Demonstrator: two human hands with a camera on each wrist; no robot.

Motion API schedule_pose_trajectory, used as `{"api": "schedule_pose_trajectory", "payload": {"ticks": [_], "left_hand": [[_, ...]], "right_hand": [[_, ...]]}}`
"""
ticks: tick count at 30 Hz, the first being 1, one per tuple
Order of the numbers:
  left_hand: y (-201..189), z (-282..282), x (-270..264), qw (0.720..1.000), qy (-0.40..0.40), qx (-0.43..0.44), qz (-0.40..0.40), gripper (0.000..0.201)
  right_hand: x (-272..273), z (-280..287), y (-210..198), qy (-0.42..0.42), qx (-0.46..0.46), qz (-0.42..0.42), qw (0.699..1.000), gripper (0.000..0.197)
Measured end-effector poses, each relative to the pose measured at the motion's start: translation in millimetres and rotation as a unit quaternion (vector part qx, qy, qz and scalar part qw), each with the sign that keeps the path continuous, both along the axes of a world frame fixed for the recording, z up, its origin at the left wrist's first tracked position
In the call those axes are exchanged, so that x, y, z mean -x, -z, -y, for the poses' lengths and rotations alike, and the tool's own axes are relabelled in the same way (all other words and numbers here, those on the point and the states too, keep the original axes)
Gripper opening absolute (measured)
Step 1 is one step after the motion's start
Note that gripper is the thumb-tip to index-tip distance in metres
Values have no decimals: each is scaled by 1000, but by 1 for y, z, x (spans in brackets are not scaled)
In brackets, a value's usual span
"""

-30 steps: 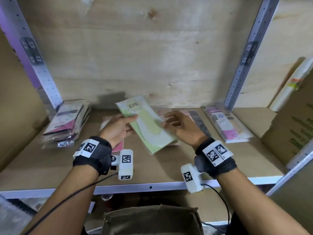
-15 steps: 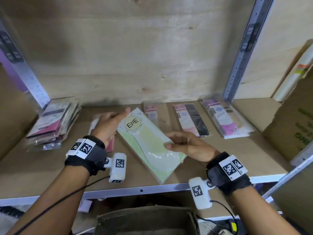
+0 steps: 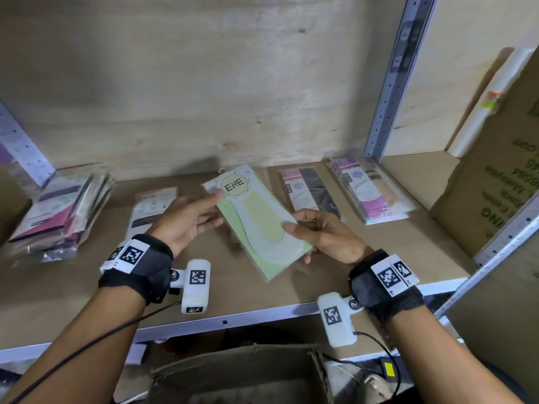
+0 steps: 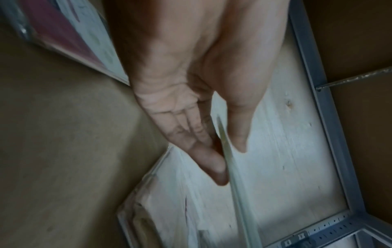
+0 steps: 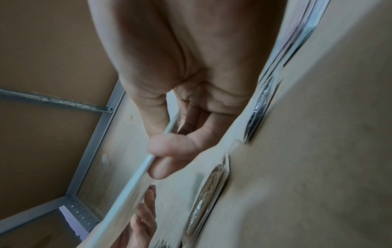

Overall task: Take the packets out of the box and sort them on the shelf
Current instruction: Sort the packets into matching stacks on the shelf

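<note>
A person stands at a wooden shelf [image 3: 73, 290], holding one flat green packet [image 3: 259, 225] marked "ENE" in the air above the middle of the board. The right hand [image 3: 323, 234] pinches the packet's near right edge, thumb on top and fingers beneath. The left hand [image 3: 186, 220] lies mostly straight-fingered, fingertips under the far left edge and thumb near the round label, steadying rather than clenching. The packet's long axis runs from about 11 o'clock, away from the person, to 5 o'clock, toward them, with its printed face up. Other packets already lie on the shelf: a leaning stack [image 3: 61, 211] at 9 o'clock, a single white packet [image 3: 151, 208] at 10 o'clock just beyond the left wrist, a pink and black pair [image 3: 309, 191] at 1 o'clock, and a pink pile [image 3: 370, 191] at 2 o'clock. The open box [image 3: 242, 374] sits below at 6 o'clock. The free spot directly under the packet looks likeliest; both hands are equally near it.
</note>
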State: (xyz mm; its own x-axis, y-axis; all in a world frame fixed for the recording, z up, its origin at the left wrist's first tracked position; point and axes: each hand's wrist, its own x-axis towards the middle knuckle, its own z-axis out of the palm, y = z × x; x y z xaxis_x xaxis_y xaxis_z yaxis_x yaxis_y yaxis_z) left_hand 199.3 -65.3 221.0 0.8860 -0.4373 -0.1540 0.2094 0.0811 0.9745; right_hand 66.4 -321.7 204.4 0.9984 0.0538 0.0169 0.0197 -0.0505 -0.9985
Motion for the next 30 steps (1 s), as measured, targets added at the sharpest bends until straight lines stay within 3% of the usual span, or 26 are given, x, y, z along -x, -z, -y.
{"api": "schedule_pose_trajectory", "payload": {"ticks": [4, 8, 13, 16, 19, 22, 27, 30], "left_hand": [[1, -1, 0, 998, -10, 54, -23, 24], [0, -2, 0, 994, -26, 96, -41, 23], [3, 0, 6, 1000, 25, 4, -6, 36], [6, -1, 11, 994, 101, -39, 13, 39], [7, -5, 10, 993, 91, -73, 34, 38], [7, -12, 4, 993, 51, -100, 48, 29], [9, -24, -9, 990, -19, -124, 61, 17], [15, -31, -23, 985, -69, -150, 54, 27]], "right_hand": [[-1, -1, 1, -19, -40, -19, 999, 29], [-5, -7, 0, -22, -94, -29, 995, 28], [-14, -19, 0, 15, -124, -46, 991, 22], [-22, -28, -2, 46, -146, -60, 986, 35], [-28, -36, -4, 61, -125, -77, 987, 42], [-34, -46, -9, 53, -107, -91, 989, 32], [-57, -70, -35, 41, 42, -80, 995, 36], [-75, -88, -47, 51, 86, -89, 991, 40]]}}
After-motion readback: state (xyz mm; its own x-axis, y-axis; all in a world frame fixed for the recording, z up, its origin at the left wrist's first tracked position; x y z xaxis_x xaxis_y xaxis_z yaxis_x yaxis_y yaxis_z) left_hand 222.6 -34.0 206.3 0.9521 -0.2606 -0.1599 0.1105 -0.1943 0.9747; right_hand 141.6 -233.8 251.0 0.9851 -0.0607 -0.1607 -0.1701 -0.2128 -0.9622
